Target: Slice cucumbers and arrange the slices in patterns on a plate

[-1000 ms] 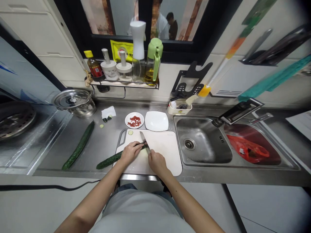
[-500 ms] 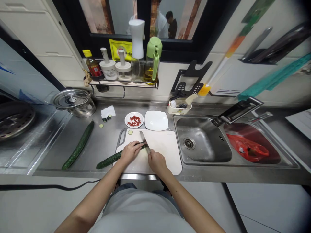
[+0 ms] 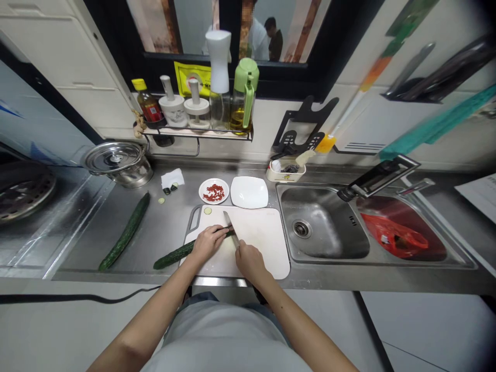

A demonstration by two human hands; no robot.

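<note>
My left hand (image 3: 210, 242) is wrapped over a long green cucumber (image 3: 174, 257), which lies slantwise with one end on the white cutting board (image 3: 267, 243) and the other on the steel counter. In my right hand (image 3: 251, 261) is the handle of a knife (image 3: 231, 227); its blade stands at the cucumber's right end, close to my left fingertips. A thin cucumber slice (image 3: 208, 211) lies near the board's upper left corner. Behind the board are a plate of chopped red pieces (image 3: 214, 192) and a white square plate (image 3: 249, 192). Another whole cucumber (image 3: 124, 231) lies further left.
A lidded steel pot (image 3: 118, 163) stands at the back left, near a white paper (image 3: 172, 179) with cucumber ends. Bottles and jars fill a wall rack (image 3: 197, 132). To the right is a double sink (image 3: 325, 222) with a red bag (image 3: 397, 236). People show through the window.
The knife has shifted very slightly at the cucumber's right end, and my right hand with it. My left hand keeps its hold in the same place.
</note>
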